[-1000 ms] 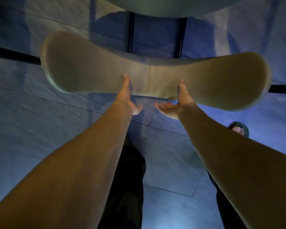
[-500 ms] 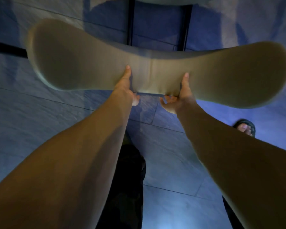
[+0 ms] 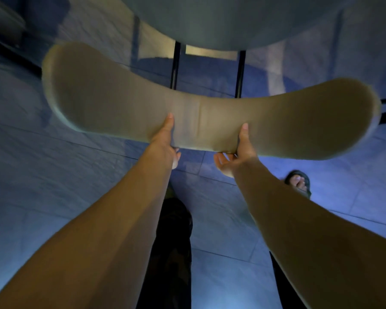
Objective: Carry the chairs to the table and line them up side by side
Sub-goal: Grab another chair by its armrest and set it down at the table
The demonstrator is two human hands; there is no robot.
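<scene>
A chair fills the middle of the head view, seen from above: its tan padded backrest (image 3: pixel 103 94) curves wide to left and right, and its grey seat (image 3: pixel 221 21) lies beyond at the top. Two thin black struts (image 3: pixel 175 65) join backrest and seat. My left hand (image 3: pixel 165 139) grips the backrest's narrow centre, thumb on top, fingers under the near edge. My right hand (image 3: pixel 236 152) holds the same centre part a little to the right, thumb up on the padding. The table is not in view.
Grey stone floor tiles (image 3: pixel 54 175) spread all around under dim bluish light. My dark trouser leg (image 3: pixel 174 241) is below the arms, and a sandalled foot (image 3: pixel 299 181) stands at the right. Dark chair-frame bars (image 3: pixel 13 56) cross the upper left.
The chair has shifted in view: the seat now shows more at the top and the backrest sits lower. Both hands keep the same grip on its centre.
</scene>
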